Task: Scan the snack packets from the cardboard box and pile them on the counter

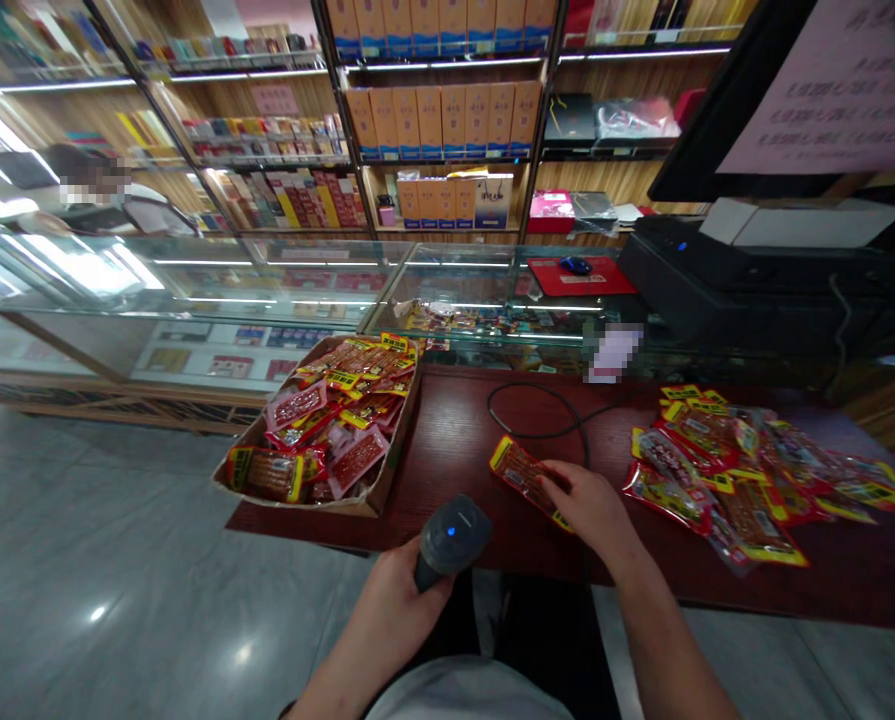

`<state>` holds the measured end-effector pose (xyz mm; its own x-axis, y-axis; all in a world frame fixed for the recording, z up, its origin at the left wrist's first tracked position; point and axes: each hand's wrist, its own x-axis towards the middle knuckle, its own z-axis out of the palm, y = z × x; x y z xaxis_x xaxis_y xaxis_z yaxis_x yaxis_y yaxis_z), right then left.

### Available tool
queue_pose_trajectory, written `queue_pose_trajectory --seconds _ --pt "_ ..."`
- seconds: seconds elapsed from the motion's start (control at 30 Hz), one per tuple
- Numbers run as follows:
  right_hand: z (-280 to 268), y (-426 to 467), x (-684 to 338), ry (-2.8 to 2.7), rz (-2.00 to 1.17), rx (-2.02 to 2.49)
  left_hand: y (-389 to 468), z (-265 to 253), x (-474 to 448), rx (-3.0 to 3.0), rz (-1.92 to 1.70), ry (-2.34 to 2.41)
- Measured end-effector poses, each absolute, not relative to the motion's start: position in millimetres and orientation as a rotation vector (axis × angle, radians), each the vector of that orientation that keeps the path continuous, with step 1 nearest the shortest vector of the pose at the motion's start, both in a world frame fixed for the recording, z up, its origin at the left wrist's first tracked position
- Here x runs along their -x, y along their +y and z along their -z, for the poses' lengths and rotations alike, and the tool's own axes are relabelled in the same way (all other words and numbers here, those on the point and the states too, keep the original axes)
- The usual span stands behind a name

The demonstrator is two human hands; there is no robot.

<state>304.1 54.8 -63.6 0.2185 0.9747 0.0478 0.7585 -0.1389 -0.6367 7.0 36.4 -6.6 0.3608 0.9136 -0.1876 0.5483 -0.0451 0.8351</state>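
Observation:
My left hand (400, 603) is wrapped round the handle of a black barcode scanner (456, 535), whose head shows a small blue light. My right hand (583, 503) grips a red and yellow snack packet (520, 470) with brown sticks showing through its clear front. That packet is held over the dark red counter, just right of the scanner. To the left, an open cardboard box (381, 490) holds many similar packets, some with pink wrappers. A loose pile of snack packets (717, 465) lies on the counter to the right of my right hand.
A black cable (541, 436) loops over the dark wooden counter (447, 420). Behind it stand glass display cases (282, 265), a mouse (574, 265) on a red mat, and a monitor (687, 150) at the right. Another person (109, 190) is at the far left. Stocked shelves line the wall.

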Motion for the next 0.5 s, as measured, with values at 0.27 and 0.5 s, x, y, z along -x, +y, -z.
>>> queue_pose_trajectory --seconds 0.27,0.5 --pt "69.4 59.4 -306.8 -1.611 -0.522 2.011 36.3 2.3 -10.9 -1.716 -0.529 1.249" --pt "64.2 55.7 -304.9 -1.574 -0.55 1.97 39.8 3.6 -14.7 -1.71 -0.505 1.257"
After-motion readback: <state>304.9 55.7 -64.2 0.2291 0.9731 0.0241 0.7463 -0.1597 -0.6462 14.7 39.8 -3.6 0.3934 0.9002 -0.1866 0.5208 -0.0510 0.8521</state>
